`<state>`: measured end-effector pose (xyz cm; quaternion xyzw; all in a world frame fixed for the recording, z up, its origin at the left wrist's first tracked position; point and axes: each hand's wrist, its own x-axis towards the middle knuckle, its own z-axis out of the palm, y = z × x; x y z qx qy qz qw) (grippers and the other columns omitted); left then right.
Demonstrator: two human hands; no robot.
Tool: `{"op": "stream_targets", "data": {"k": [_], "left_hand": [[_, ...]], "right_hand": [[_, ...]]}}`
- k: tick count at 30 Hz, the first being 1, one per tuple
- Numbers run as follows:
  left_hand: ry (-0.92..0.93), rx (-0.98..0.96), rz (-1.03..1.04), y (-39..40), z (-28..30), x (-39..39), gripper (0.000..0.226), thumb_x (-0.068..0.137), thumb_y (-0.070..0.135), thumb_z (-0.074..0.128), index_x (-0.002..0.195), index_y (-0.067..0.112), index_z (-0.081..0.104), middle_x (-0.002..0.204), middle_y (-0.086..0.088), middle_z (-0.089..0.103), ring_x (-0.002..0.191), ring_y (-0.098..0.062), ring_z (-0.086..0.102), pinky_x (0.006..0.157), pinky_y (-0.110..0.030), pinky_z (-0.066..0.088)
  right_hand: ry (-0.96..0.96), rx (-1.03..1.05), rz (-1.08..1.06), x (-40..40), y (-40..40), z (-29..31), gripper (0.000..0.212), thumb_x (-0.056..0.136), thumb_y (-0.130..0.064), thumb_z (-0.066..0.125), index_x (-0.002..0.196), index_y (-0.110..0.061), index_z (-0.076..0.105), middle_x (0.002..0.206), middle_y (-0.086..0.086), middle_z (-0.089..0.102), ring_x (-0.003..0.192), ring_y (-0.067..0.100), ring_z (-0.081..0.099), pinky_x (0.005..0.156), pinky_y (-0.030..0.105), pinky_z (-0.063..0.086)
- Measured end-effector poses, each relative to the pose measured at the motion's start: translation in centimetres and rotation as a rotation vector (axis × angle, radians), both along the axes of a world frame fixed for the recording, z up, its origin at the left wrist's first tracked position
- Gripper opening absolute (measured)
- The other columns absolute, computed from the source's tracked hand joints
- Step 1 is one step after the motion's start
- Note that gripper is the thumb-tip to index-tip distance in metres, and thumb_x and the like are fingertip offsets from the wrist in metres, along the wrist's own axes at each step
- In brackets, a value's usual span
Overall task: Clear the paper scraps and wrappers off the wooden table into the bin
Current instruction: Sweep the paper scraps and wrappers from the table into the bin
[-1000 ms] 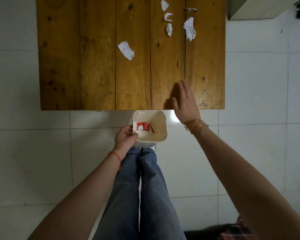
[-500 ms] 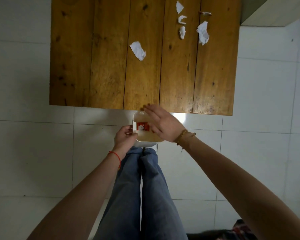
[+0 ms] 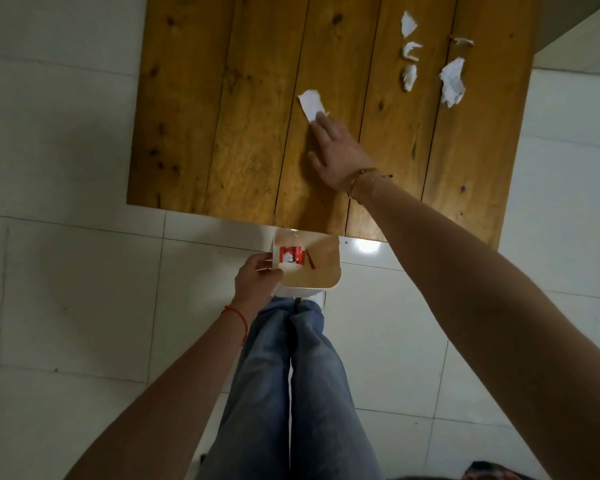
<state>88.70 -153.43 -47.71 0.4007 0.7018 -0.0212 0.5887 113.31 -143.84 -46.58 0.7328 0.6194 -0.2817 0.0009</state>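
The bin [image 3: 307,268] is gripped by the left hand [image 3: 257,280] just below the counter [image 3: 222,133] edge to catch scraps, while the paper scrap [image 3: 310,103] at upper centre is touched by the right hand's [image 3: 336,150] spread fingers [image 3: 321,121], not yet clenched.

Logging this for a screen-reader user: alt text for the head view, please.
Seen from above, the right hand reaches across the wooden table, fingertips on the nearest paper scrap. The left hand holds a white bin just below the table's edge, a red wrapper inside. More scraps lie at the far right.
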Motion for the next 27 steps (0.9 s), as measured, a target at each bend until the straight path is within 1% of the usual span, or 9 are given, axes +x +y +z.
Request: {"op": "stream_targets", "data": {"k": [4,7,12,14,16,18,22,24,27], "left_hand": [[0.009,0.004,-0.017,0.2,0.0,-0.3,0.04,0.076,0.012,0.066,0.115,0.02,0.064,0.105,0.005,0.067,0.099,-0.014,0.061,0.082,-0.025,0.046],[0.023,0.018,-0.036,0.0,0.2,-0.2,0.038,0.076,0.015,0.067,0.113,0.022,0.066,0.102,0.006,0.069,0.096,-0.013,0.063,0.082,-0.026,0.049],[0.016,0.015,-0.017,-0.8,1.5,-0.2,0.036,0.075,0.014,0.068,0.111,0.018,0.066,0.102,0.001,0.069,0.095,-0.015,0.064,0.086,-0.027,0.05],[0.006,0.009,-0.018,-1.3,2.3,-0.3,0.036,0.075,0.011,0.067,0.111,0.016,0.066,0.104,0.0,0.07,0.096,-0.016,0.065,0.086,-0.026,0.05],[0.002,0.008,-0.017,-1.8,3.4,-0.5,0.036,0.075,0.008,0.065,0.11,0.016,0.066,0.106,-0.001,0.07,0.098,-0.017,0.065,0.087,-0.027,0.05],[0.004,0.018,-0.031,-2.3,4.8,-0.6,0.034,0.075,0.008,0.065,0.108,0.017,0.066,0.105,-0.001,0.07,0.097,-0.017,0.064,0.084,-0.025,0.049],[-0.001,0.052,-0.1,-3.0,9.0,-0.8,0.031,0.074,0.012,0.068,0.102,0.023,0.064,0.099,0.005,0.067,0.092,-0.012,0.061,0.066,-0.014,0.042],[-0.002,0.087,-0.145,-3.3,11.3,-0.9,0.031,0.075,0.012,0.067,0.104,0.022,0.063,0.095,0.007,0.065,0.088,-0.01,0.06,0.063,-0.01,0.038],[-0.028,0.137,-0.205,-3.7,14.5,-1.1,0.027,0.076,0.011,0.066,0.102,0.021,0.063,0.089,0.008,0.064,0.079,-0.004,0.059,0.061,-0.011,0.039]], "right_hand": [[0.003,0.064,0.072,-1.3,-3.6,0.1,0.059,0.095,-0.033,0.039,0.147,-0.011,0.025,0.156,0.01,0.023,0.144,0.027,0.019,0.117,0.041,0.019],[0.074,0.043,0.188,-3.2,-8.7,0.3,0.058,0.093,-0.032,0.04,0.146,-0.011,0.029,0.153,0.011,0.029,0.142,0.028,0.024,0.117,0.046,0.023],[0.251,0.014,0.292,-7.4,-17.5,0.9,0.052,0.092,-0.024,0.048,0.14,-0.005,0.04,0.146,0.014,0.041,0.138,0.029,0.034,0.117,0.041,0.024],[0.292,0.018,0.184,-8.8,-19.7,1.6,0.05,0.094,-0.024,0.048,0.14,-0.006,0.04,0.145,0.014,0.042,0.136,0.029,0.036,0.116,0.039,0.026],[0.318,0.05,0.003,-9.6,-21.0,2.5,0.048,0.094,-0.022,0.049,0.138,-0.005,0.043,0.142,0.015,0.046,0.132,0.03,0.041,0.112,0.042,0.032],[0.315,0.081,-0.153,-10.0,-21.9,3.9,0.046,0.095,-0.024,0.048,0.138,-0.008,0.045,0.14,0.013,0.048,0.127,0.028,0.045,0.11,0.04,0.036],[0.3,0.129,-0.431,-10.3,-23.8,7.7,0.043,0.096,-0.028,0.044,0.138,-0.015,0.043,0.138,0.008,0.049,0.123,0.022,0.049,0.105,0.021,0.032],[0.286,0.142,-0.534,-10.3,-24.9,9.7,0.043,0.097,-0.03,0.044,0.137,-0.017,0.043,0.138,0.006,0.049,0.123,0.02,0.049,0.103,0.022,0.034],[0.262,0.153,-0.638,-10.4,-26.7,12.7,0.042,0.097,-0.032,0.043,0.137,-0.018,0.043,0.14,0.004,0.049,0.126,0.019,0.047,0.106,0.03,0.038]]}}
